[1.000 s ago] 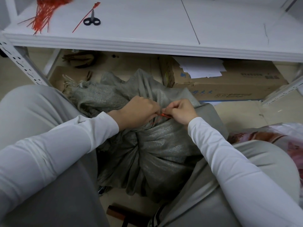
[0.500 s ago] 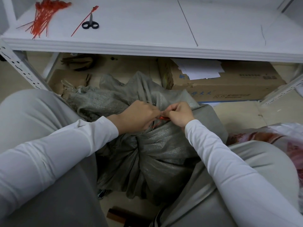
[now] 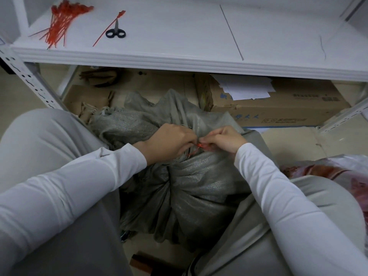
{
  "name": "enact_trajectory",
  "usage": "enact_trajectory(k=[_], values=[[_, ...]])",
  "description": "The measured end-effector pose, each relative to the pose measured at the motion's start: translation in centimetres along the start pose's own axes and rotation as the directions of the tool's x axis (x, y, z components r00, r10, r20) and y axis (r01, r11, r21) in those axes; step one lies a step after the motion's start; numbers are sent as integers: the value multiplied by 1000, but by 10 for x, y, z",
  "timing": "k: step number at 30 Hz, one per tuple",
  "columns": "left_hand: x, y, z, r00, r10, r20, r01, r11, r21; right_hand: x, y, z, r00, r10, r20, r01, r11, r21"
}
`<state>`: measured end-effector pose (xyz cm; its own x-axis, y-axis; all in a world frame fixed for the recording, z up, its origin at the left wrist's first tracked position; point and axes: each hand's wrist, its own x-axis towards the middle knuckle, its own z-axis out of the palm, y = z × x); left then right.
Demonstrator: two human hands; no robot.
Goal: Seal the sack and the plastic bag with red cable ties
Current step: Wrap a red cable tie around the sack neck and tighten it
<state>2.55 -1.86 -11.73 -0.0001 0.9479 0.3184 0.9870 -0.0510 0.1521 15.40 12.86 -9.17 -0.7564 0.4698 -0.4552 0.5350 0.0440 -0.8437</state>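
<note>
Red plastic, a red cable tie (image 3: 201, 146), shows in the small gap where the two hands meet. The left hand (image 3: 171, 142) is curled with its fingertips pinching one part of the tie, and the right hand (image 3: 225, 139) pinches the other. Both are together on the gathered neck of the grey woven sack (image 3: 199, 186), which stands between the person's knees. To do this well, I judge the tail should be fed squarely into the head and then pulled while the left hand keeps the pleats bunched tight, so the loop bites below the loose top. The plastic bag (image 3: 338, 168) lies at the right knee, not yet tied as far as I can tell. Spare cable ties (image 3: 61, 22) and scissors (image 3: 116, 31) lie on the white shelf (image 3: 179, 38). Compared with a second ago little differs. The hands stay at the same spot, and slightly more thin strap shows below the left fingers.
</note>
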Motion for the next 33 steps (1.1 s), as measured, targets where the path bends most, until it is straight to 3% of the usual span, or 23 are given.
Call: enact_trajectory(k=[2,6,11,15,21,27,33], values=[[0,-2,-1,999,-40,-6,40,999,-37,-3,-5,-8,995,-20,99,19,1000,16],[-1,1,-3,998,-52,26,54,997,-47,-3,-8,-10,982,-80,171,108,981,-160],[1,12,-9,994,-100,46,106,984,-141,-2,-5,-8,981,-132,146,161,964,-210],[3,14,-8,985,-148,88,160,975,-152,3,2,-6,988,-146,43,152,958,-245],[6,10,-5,982,-150,112,165,976,-142,5,5,1,987,-114,-112,88,973,-213],[0,14,1,997,-73,-17,72,996,-43,6,5,11,977,-103,-185,66,979,-193],[-1,11,7,999,-32,-30,33,999,32,3,4,10,986,-8,-165,11,1000,15]])
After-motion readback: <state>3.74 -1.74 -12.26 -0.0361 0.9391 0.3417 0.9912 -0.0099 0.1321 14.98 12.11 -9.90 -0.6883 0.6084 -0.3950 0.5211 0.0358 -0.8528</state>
